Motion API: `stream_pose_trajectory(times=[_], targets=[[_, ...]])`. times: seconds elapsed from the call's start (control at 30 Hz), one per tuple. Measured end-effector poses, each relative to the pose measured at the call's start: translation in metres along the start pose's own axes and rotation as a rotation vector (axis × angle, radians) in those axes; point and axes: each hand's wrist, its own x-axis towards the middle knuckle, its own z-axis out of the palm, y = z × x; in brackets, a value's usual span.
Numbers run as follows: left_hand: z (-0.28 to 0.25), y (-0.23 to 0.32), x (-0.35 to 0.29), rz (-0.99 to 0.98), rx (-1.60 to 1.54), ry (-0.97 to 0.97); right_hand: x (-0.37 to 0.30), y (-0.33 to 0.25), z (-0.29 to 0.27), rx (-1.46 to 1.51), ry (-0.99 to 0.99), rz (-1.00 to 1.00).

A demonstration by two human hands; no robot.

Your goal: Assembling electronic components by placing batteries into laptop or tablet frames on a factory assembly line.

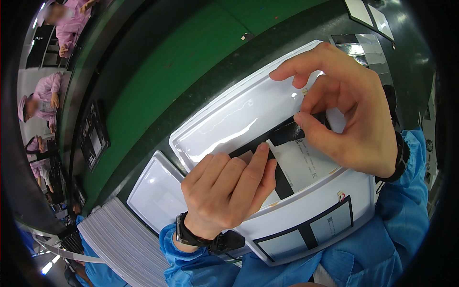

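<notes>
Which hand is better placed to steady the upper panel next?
Probably the left hand: its index fingertip appears to rest on the panel, while the right hand curls over its right end.

Downward fisheye view from head height

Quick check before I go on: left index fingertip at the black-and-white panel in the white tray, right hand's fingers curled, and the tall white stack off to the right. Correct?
Not quite: the head view shows the white stack off to the left. The left hand at the panel in the white tray and the curled right hand are as stated.
</notes>
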Motion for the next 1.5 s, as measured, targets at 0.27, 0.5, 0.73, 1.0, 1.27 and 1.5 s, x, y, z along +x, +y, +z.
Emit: stream_pose_trajectory(times=[0.27, 0.5, 0.73, 1.0, 1.27, 1.5], targets=[[-0.003, -0.011, -0.012, 0.009, 0.005, 0.000, 0.001, 0.003, 0.016, 0.055, -0.007, 0.005], [-0.006, -0.016, -0.020, 0.008, 0.001, -0.005, 0.000, -0.002, 0.026, -0.005, 0.009, 0.027], [-0.015, -0.012, -0.029, 0.011, -0.012, 0.001, -0.009, -0.008, 0.034, 0.029, 0.014, 0.016], [-0.018, -0.009, -0.029, -0.009, 0.006, -0.025, -0.010, -0.010, 0.033, -0.019, 0.022, 0.033], [-0.011, -0.007, -0.020, 0.049, 0.069, -0.067, -0.008, -0.008, 0.025, -0.079, 0.023, 0.033], [-0.008, -0.002, -0.016, 0.025, 0.081, -0.067, -0.009, -0.006, 0.017, -0.100, 0.020, 0.027]])
